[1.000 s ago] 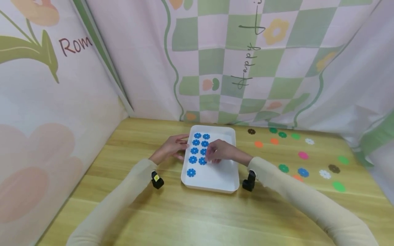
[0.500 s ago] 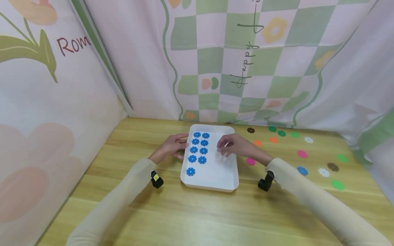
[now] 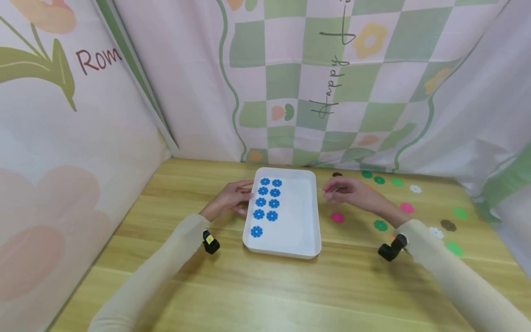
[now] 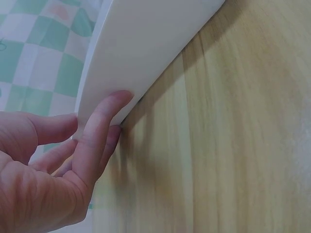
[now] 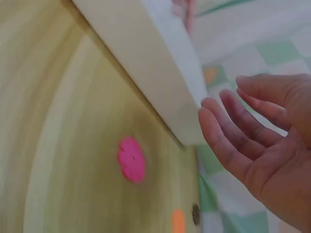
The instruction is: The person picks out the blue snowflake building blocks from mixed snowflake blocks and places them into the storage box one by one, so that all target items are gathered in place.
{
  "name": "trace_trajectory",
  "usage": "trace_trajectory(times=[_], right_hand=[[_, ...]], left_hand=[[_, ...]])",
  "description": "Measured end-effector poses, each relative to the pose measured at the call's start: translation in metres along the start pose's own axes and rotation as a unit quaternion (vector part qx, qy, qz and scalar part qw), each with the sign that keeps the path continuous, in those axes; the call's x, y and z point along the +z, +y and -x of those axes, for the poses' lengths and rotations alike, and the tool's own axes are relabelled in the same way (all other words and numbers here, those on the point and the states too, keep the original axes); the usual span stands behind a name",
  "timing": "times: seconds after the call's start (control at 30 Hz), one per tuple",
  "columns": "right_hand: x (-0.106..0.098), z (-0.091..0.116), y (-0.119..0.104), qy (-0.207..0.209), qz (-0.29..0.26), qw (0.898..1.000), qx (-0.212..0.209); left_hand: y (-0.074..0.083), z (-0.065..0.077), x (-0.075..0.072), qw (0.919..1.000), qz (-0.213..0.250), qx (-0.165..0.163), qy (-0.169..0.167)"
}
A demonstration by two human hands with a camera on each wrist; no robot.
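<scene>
A white tray lies on the table, with several blue flower-shaped discs set in two columns along its left half. My left hand rests against the tray's left side. In the left wrist view its fingertips touch the outer wall and the thumb meets the rim. Just right of the tray, my right hand hovers above the table with fingers loosely bent and nothing between them. A pink flower disc lies below it, also seen as a pink disc in the right wrist view.
Loose flower discs are scattered on the right of the table, among them a green disc, a white disc and a brown disc. My right arm hides some. A checkered curtain hangs behind the table.
My right hand has lifted away from the blue discs and moved right, past the tray's right edge. The pink disc beside the tray has come into sight. My left hand stays put.
</scene>
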State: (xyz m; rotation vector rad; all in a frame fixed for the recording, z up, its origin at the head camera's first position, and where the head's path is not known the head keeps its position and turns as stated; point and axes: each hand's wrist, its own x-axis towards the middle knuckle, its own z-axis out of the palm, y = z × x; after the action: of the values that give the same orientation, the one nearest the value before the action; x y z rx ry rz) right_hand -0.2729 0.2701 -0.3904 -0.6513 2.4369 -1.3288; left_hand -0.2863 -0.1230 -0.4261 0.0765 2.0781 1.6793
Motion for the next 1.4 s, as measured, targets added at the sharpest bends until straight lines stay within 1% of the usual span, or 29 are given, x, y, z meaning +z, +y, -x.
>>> trace_trajectory(times=[0.1, 0.3, 0.4, 0.5, 0.67, 0.77, 0.9, 0.97, 1.07, 1.2, 1.4], right_hand=[[-0.012, 0.011, 0.006, 0.003, -0.002, 1.0, 0.003], [-0.033, 0.037, 0.023, 0.005, 0.04, 0.999, -0.016], [-0.043, 0.05, 0.034, 0.008, 0.063, 0.998, -0.026], [-0.054, 0.063, 0.045, 0.007, 0.068, 0.998, -0.017], [-0.067, 0.083, 0.062, 0.015, 0.071, 0.997, -0.002], [-0.073, 0.094, 0.072, 0.026, 0.079, 0.996, -0.006], [-0.079, 0.107, 0.084, 0.041, 0.098, 0.994, -0.021], [-0.081, 0.113, 0.09, 0.048, 0.104, 0.993, -0.019], [-0.084, 0.121, 0.099, 0.05, 0.096, 0.994, -0.016], [-0.088, 0.133, 0.111, 0.041, 0.085, 0.995, -0.012], [-0.088, 0.147, 0.127, 0.033, 0.067, 0.997, 0.003]], left_hand=[[-0.001, 0.0, -0.001, 1.0, -0.004, 0.005, -0.002], [-0.001, 0.001, -0.002, 0.9999, -0.003, 0.009, -0.009], [-0.001, 0.001, -0.002, 1.0, -0.003, 0.007, -0.006], [-0.001, 0.001, -0.002, 1.0, -0.005, 0.005, -0.001], [-0.002, 0.0, -0.002, 1.0, -0.005, 0.005, -0.004], [-0.003, 0.0, -0.002, 0.9999, -0.004, 0.007, -0.006], [-0.004, 0.0, -0.003, 0.9999, -0.002, 0.011, -0.005], [-0.005, -0.001, -0.003, 0.9999, -0.003, 0.012, -0.005], [-0.004, 0.0, -0.002, 0.9999, -0.003, 0.012, -0.004], [-0.003, -0.001, -0.002, 0.9999, -0.004, 0.014, -0.008], [-0.003, -0.001, -0.001, 1.0, -0.003, 0.001, 0.001]])
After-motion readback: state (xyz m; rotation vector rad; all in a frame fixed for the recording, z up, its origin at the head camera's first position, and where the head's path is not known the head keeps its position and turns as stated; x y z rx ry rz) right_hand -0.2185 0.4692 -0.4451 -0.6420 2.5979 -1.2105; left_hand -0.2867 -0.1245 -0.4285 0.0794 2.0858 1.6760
